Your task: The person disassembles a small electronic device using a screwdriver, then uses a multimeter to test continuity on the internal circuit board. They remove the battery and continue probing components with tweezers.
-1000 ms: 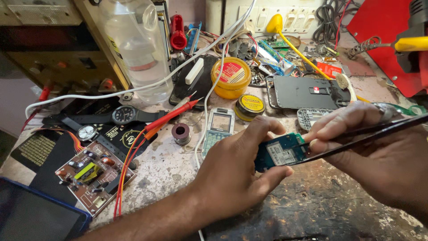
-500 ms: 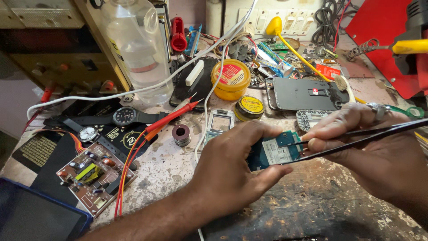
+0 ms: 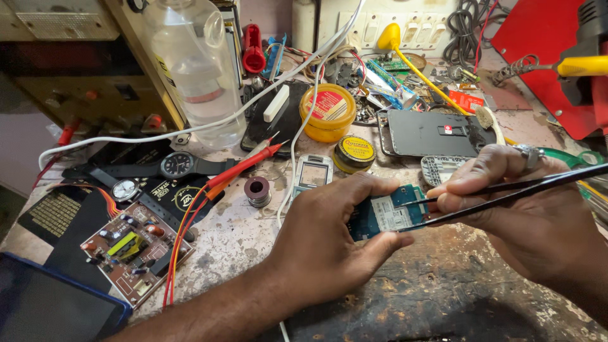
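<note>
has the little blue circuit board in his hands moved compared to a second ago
Yes. The blue circuit board, held by the left hand with tweezers on it, has slid slightly left and toward the person, away from the dark phone back.

My left hand (image 3: 329, 244) comes in from the lower left, forearm stretched diagonally across the frame, back of the hand up. Its thumb lies along the upper side and its fingers curl in underneath, pinching closed. My right hand (image 3: 525, 209) enters from the right edge, knuckles upward, wrist bent slightly down. Its thumb and forefinger are pressed together at their tips in a fine pinch pointing toward my left hand, a ring on one finger. The two hands sit just beside each other; whether their fingertips actually touch I cannot quite tell from this angle.
</note>
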